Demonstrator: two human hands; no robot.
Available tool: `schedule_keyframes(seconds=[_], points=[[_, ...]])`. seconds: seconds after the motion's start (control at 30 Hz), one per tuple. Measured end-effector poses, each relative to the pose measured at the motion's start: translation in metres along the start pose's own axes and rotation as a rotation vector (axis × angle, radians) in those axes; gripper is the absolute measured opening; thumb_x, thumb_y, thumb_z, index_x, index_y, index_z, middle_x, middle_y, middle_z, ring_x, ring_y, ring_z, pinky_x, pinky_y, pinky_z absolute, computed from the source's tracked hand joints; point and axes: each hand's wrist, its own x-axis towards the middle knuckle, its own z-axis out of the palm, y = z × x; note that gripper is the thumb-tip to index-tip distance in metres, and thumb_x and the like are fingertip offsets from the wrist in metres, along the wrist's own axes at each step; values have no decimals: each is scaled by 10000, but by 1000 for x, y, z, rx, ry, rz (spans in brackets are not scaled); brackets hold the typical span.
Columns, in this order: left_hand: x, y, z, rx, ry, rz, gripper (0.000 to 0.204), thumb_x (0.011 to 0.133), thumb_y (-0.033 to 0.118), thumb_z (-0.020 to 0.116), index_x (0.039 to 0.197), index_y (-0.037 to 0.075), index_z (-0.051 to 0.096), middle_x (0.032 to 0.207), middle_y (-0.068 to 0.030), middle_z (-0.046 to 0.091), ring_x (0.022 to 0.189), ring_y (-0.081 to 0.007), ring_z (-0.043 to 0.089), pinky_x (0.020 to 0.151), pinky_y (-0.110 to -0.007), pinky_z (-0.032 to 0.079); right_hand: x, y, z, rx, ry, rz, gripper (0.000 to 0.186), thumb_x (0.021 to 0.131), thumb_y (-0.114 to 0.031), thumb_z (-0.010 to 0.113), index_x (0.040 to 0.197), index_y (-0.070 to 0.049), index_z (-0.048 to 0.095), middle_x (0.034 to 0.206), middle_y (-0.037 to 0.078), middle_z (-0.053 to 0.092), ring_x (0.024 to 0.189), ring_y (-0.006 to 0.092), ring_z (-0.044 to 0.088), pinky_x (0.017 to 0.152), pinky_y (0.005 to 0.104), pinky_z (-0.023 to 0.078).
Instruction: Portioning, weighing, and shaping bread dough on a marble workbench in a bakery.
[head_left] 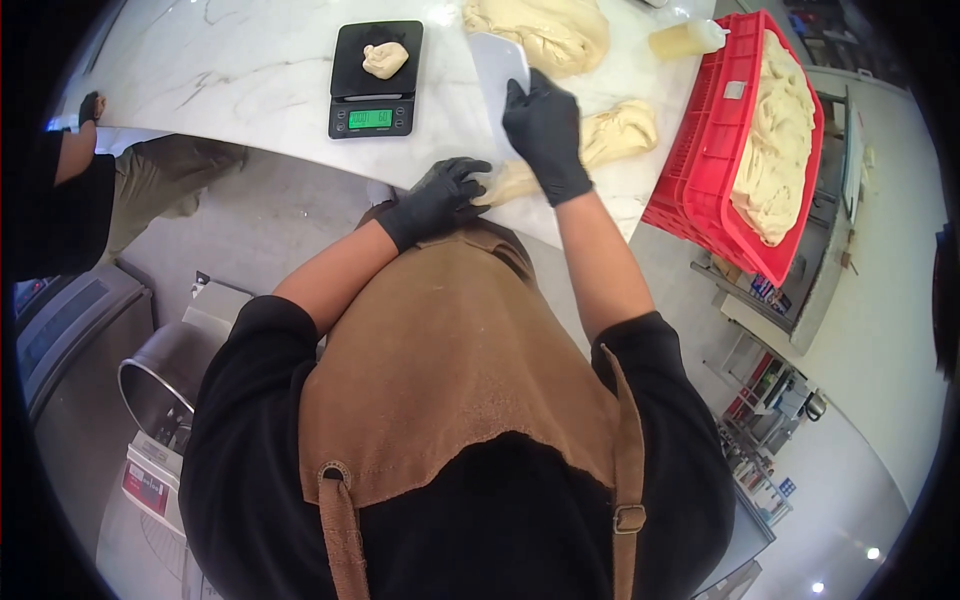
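Observation:
My right hand (543,125), in a black glove, is closed around a white dough scraper (500,75) held above the marble table. Beneath that hand stretches a long strip of pale dough (620,133). At the strip's near end, the gloved fingers of my left hand (445,197) curl against the dough; their tips are partly hidden. A small dough piece (385,60) rests on a black digital scale (372,85) with a lit green display, left of the scraper. Beyond my right hand lies a large dough mass (545,30).
A red crate (690,150) full of dough stands against the table's right side. Close to it, a squeeze bottle (688,39) of yellowish liquid lies on the marble table (240,80). Another person's gloved hand (92,107) touches the table's left edge. A metal mixing bowl (160,375) is behind my left side.

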Motion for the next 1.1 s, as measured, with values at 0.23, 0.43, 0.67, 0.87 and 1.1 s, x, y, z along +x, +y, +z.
schedule_keyframes(seconds=[0.23,0.43,0.67,0.87,1.1], points=[[-13,6,3,-95,-53,-105,435,734,135,764,1143,66,632,1003,-119,627,964,-331,592,880,-416,450,-7,-3,-4,19,37,-68,246,873,-210,641,899,33,675,682,246,644,633,429,642,612,490,530],[-13,-17,12,62,-48,96,423,699,119,764,1102,67,648,918,-112,626,858,-329,605,781,-419,468,-18,4,3,10,45,15,264,884,-215,634,954,34,689,716,240,660,637,417,652,627,477,540],[-18,-21,18,-49,102,190,235,755,166,720,972,96,660,949,-98,654,891,-312,611,759,-426,466,-32,-1,2,51,161,36,207,885,-204,644,841,-2,660,647,240,616,621,444,620,579,483,512],[-12,4,-2,207,16,12,215,762,238,701,945,135,651,861,-65,655,844,-270,634,786,-402,445,-50,0,0,0,-65,83,200,904,-175,632,855,17,660,744,254,653,704,435,646,597,440,518],[-17,-10,-2,122,-2,-68,256,757,231,716,966,115,625,926,-91,620,901,-295,618,794,-407,448,-83,14,5,183,-257,270,248,895,-185,672,1007,36,686,819,253,697,763,374,701,670,388,531]])
